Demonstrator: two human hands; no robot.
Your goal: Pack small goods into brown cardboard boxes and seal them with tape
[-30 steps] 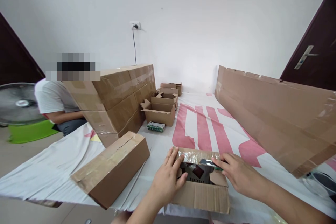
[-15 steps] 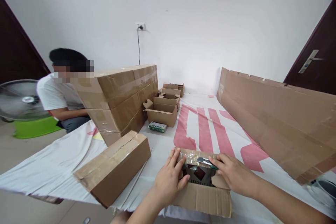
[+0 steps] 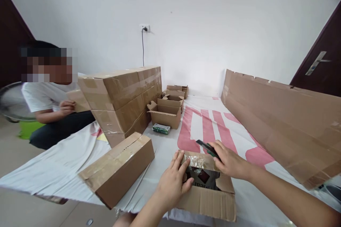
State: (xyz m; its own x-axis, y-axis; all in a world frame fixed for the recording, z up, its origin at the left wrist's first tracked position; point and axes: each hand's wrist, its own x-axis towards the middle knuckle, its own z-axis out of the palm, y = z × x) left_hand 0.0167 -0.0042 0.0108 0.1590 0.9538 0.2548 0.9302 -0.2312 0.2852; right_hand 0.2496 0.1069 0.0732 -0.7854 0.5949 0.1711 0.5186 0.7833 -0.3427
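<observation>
A partly opened cardboard box (image 3: 209, 200) lies before me on the cloth-covered table, its front flap folded out toward me. Through its opening shows a dark printed package (image 3: 204, 178) with a diamond mark; crinkled clear tape (image 3: 197, 161) clings along the far flap. My left hand (image 3: 173, 177) rests on the box's left side, fingers stretched over the flap and thumb apart at the opening. In my right hand (image 3: 226, 159) is a utility knife (image 3: 207, 148), held just above the box's far edge with its tip pointing up and left.
A long taped carton (image 3: 119, 170) lies to the left, before stacked cartons (image 3: 122, 103). Open boxes (image 3: 165, 117) and a small green box (image 3: 161, 128) stand farther back. A cardboard panel (image 3: 277, 124) stands along the right. Another person (image 3: 50, 95) sits at the left.
My right hand has lifted the utility knife off the tape, up and away from the opening. My left hand stays put. The other person has shifted left, and one hand now shows holding cardboard.
</observation>
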